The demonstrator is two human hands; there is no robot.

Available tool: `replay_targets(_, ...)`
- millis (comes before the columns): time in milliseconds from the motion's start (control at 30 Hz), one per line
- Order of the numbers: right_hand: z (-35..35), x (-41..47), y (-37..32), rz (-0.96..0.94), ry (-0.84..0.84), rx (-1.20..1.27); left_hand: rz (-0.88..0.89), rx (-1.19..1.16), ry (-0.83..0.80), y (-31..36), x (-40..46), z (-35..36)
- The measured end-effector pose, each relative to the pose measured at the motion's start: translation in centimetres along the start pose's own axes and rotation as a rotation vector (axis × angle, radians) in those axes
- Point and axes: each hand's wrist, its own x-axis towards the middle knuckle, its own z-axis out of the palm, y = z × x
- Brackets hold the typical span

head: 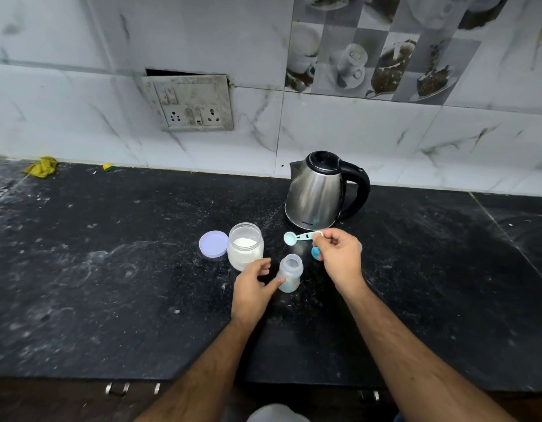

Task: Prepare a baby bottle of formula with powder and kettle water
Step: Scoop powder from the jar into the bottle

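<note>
Only one text can be read: the word "MILTON", in small dark letters, stands low on the steel body of the kettle (pixel 315 190), near its base. The other things carry no print that is readable at this size.

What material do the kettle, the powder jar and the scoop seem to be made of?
Kettle: brushed steel body, to judge by its soft grey sheen; glossy black handle, probably plastic.
Powder jar: clear plastic or glass; the white powder shows through.
Scoop: pale blue, slightly translucent, probably plastic.
</note>
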Motion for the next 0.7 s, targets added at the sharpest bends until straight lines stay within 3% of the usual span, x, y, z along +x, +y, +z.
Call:
replay_targets(300, 5.1, 1.9, -2.2, -0.143, -0.139, -0.196, -0.048, 0.043, 0.314, -0.9, 0.8, -4.9)
replay_targets(533, 9.2, 3.0, -3.7, -0.183, -0.276, -0.356, -0.073, 0.134, 0.198, -0.3, 3.1, -6.9)
replay_targets(700, 11.1, 3.0, -4.1, -0.198, -0.367, -0.704, -0.055, 0.125, 0.098, 0.5, 4.0, -7.1)
